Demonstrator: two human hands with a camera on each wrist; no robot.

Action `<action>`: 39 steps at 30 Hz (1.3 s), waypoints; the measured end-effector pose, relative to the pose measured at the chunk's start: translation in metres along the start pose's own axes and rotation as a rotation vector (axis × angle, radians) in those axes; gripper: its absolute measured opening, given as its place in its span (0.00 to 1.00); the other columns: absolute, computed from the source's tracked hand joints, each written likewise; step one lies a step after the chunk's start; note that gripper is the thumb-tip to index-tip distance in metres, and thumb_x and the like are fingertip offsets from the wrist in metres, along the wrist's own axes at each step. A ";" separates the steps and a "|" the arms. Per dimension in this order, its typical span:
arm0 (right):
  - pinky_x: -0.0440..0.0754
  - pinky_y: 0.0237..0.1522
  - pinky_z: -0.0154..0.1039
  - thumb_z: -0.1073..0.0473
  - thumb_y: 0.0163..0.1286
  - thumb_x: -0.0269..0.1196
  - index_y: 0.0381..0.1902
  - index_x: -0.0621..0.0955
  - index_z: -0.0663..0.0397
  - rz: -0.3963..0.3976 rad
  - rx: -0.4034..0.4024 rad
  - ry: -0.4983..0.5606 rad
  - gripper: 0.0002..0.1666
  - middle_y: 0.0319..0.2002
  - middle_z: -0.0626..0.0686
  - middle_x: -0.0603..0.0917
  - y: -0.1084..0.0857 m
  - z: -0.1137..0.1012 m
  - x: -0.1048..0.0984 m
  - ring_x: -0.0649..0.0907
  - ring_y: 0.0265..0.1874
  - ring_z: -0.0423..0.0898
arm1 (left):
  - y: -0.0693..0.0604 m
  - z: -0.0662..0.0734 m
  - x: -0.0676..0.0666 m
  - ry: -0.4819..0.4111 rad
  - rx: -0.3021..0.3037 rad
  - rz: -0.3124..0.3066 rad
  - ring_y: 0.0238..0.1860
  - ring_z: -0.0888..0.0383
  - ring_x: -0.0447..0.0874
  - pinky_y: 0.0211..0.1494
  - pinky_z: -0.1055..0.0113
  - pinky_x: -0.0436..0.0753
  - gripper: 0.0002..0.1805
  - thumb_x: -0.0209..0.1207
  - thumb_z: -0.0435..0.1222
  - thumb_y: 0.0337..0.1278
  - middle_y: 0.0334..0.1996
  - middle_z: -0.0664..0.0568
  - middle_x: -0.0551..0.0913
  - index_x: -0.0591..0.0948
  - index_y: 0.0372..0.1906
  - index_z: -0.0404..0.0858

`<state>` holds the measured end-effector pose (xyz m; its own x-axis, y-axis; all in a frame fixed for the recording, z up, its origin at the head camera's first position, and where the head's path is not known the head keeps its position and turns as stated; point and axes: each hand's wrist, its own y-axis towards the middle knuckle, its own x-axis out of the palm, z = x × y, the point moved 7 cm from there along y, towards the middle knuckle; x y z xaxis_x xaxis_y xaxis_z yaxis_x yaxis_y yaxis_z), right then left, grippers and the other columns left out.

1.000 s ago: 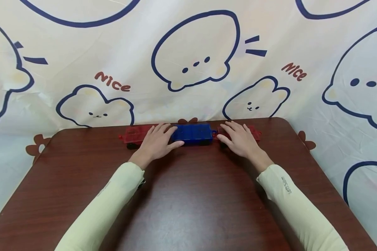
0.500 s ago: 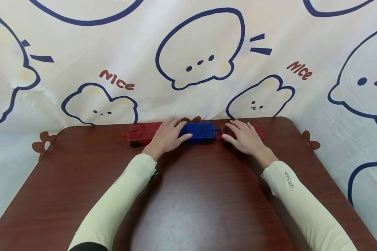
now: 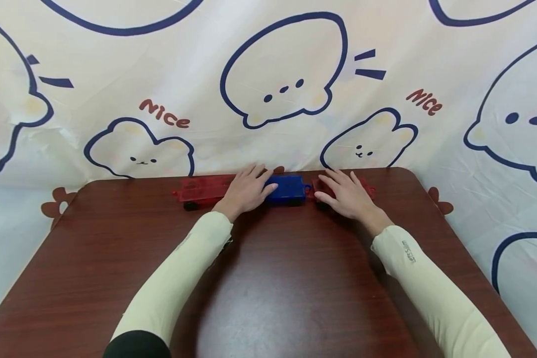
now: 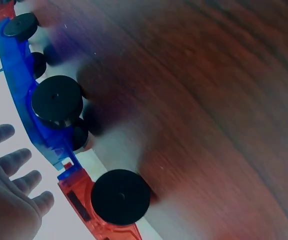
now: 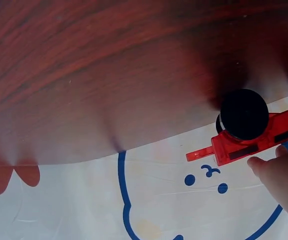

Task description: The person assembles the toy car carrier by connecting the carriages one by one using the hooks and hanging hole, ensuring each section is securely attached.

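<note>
Three toy train wagons stand in a row at the table's far edge: a long red wagon (image 3: 206, 190), a blue wagon (image 3: 287, 189) and another red wagon (image 3: 367, 189). All have black wheels. My left hand (image 3: 246, 190) spreads its fingers over the join of the left red and blue wagons, hiding it in the head view. In the left wrist view, those fingers (image 4: 21, 165) are straight, apart from the wagons. My right hand (image 3: 348, 195) holds the right red wagon, thumb in front and fingers across its top. A hook (image 5: 200, 154) juts from its end.
The wagons stand on a dark brown wooden table (image 3: 268, 278). Close behind it hangs a pale curtain (image 3: 197, 59) with blue-outlined cartoon animals, which also covers both sides.
My left hand has moved right along the row, from the left red wagon onto the blue wagon's left part. The right hand stays at the right red wagon. The head view shifts slightly.
</note>
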<state>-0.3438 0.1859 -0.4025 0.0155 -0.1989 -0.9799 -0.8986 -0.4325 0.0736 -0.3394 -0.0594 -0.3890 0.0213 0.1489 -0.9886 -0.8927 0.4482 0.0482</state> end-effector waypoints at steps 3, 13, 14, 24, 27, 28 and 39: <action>0.42 0.75 0.66 0.28 0.75 0.49 0.78 0.66 0.50 -0.005 0.002 -0.007 0.45 0.79 0.58 0.59 0.001 0.002 0.000 0.54 0.78 0.59 | 0.004 0.003 0.001 0.029 0.004 -0.017 0.80 0.42 0.46 0.80 0.47 0.47 0.34 0.41 0.55 0.80 0.79 0.42 0.56 0.60 0.80 0.42; 0.39 0.75 0.65 0.25 0.74 0.45 0.79 0.63 0.48 -0.023 -0.001 -0.047 0.48 0.79 0.58 0.57 0.001 0.009 0.007 0.52 0.79 0.60 | 0.019 0.005 0.013 0.015 -0.004 -0.065 0.81 0.42 0.39 0.79 0.44 0.43 0.41 0.40 0.63 0.75 0.81 0.44 0.50 0.55 0.82 0.46; 0.40 0.75 0.65 0.25 0.74 0.45 0.79 0.63 0.47 -0.026 -0.001 -0.057 0.48 0.79 0.58 0.57 0.002 0.009 0.007 0.52 0.79 0.60 | 0.020 0.005 0.013 0.006 -0.006 -0.061 0.81 0.42 0.40 0.79 0.44 0.43 0.41 0.41 0.64 0.74 0.81 0.43 0.50 0.55 0.82 0.46; 0.39 0.75 0.65 0.22 0.72 0.44 0.81 0.60 0.45 -0.063 -0.001 -0.079 0.51 0.80 0.57 0.56 0.002 0.009 0.010 0.50 0.79 0.58 | 0.028 0.005 0.016 -0.008 -0.006 -0.073 0.81 0.42 0.40 0.79 0.44 0.42 0.46 0.40 0.70 0.69 0.80 0.44 0.53 0.56 0.82 0.47; 0.39 0.75 0.65 0.21 0.71 0.42 0.81 0.59 0.45 -0.072 -0.003 -0.102 0.51 0.80 0.57 0.55 0.000 0.011 0.012 0.49 0.79 0.58 | 0.029 0.010 0.018 0.002 0.021 -0.086 0.80 0.41 0.40 0.79 0.43 0.41 0.49 0.39 0.73 0.65 0.80 0.45 0.54 0.56 0.82 0.48; 0.38 0.75 0.65 0.21 0.71 0.42 0.81 0.58 0.45 -0.074 -0.004 -0.110 0.52 0.80 0.57 0.55 0.000 0.011 0.012 0.49 0.79 0.58 | 0.029 0.012 0.018 0.005 0.029 -0.093 0.80 0.42 0.40 0.79 0.44 0.41 0.50 0.39 0.74 0.65 0.80 0.46 0.53 0.55 0.82 0.48; 0.37 0.74 0.66 0.20 0.72 0.37 0.82 0.53 0.45 -0.086 -0.013 -0.160 0.53 0.81 0.58 0.52 -0.001 0.011 0.015 0.47 0.80 0.59 | 0.031 0.022 0.026 0.039 0.061 -0.134 0.81 0.46 0.37 0.80 0.46 0.39 0.56 0.39 0.77 0.60 0.82 0.48 0.49 0.50 0.83 0.45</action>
<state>-0.3478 0.1927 -0.4191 0.0210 -0.0192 -0.9996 -0.8912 -0.4536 -0.0100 -0.3571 -0.0224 -0.4103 0.1199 0.0500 -0.9915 -0.8540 0.5145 -0.0773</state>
